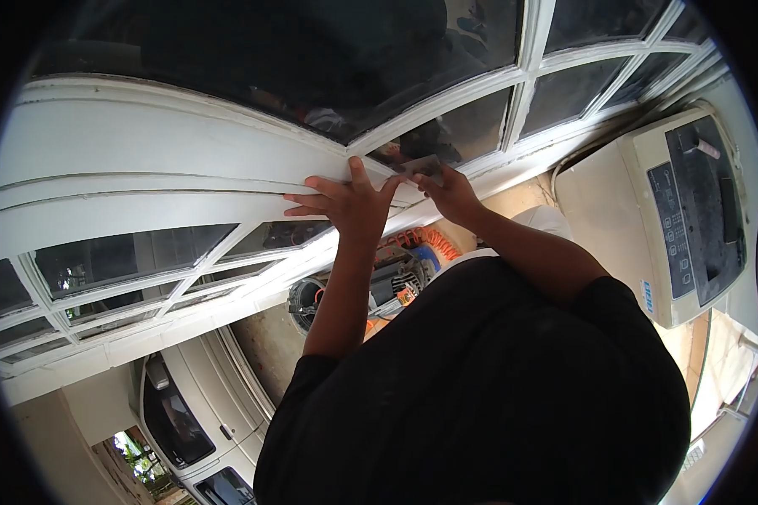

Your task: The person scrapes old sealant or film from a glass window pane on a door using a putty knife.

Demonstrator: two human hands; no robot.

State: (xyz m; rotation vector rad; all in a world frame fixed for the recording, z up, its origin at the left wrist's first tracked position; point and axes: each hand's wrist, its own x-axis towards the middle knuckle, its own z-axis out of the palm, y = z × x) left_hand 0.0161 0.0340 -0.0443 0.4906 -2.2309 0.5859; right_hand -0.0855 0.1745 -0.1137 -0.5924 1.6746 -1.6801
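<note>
My left hand [354, 202] rests with fingers spread against the white window frame [253, 164], its thumb pointing toward my right hand. My right hand [452, 195] pinches a small, flat grey piece [421, 166] between thumb and fingers. That thin piece lies over the frame at the lower corner of a dark glass pane [312, 67]; its exact kind I cannot tell. The tip of my left thumb is right at its near edge.
A top-loading washing machine [598, 210] stands at the right, with a small cylindrical item [707, 148] on its lid. Below my arms are a dark tool bag [387, 282] and an orange coiled hose [434, 240]. A silver vehicle [215, 391] is at the lower left.
</note>
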